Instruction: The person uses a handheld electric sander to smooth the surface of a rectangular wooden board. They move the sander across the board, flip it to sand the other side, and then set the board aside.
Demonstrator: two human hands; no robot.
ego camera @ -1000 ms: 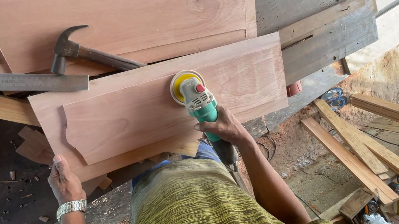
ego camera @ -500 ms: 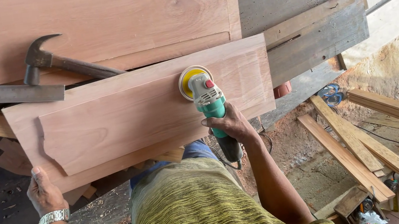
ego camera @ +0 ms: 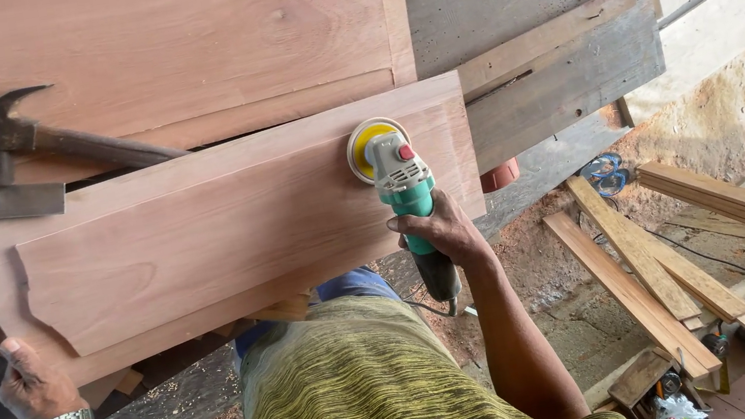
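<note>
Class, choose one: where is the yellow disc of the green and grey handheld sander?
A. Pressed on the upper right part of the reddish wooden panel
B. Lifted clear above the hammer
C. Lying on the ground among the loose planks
A: the yellow sanding disc sits on the reddish wooden panel near its upper right corner, with the right hand gripping the green and grey sander.

Right hand is closed in a full grip, fingers curled tight and knuckles up, wrist about straight, forearm running down and right to a bent elbow low in the frame. Left hand sits low at the left, fingers curled over an edge with the thumb up, back of the hand toward the camera, a metal band on the wrist, forearm dropping straight down out of frame. Arms are well apart, the right reaching further forward than the left, torso between them
</note>
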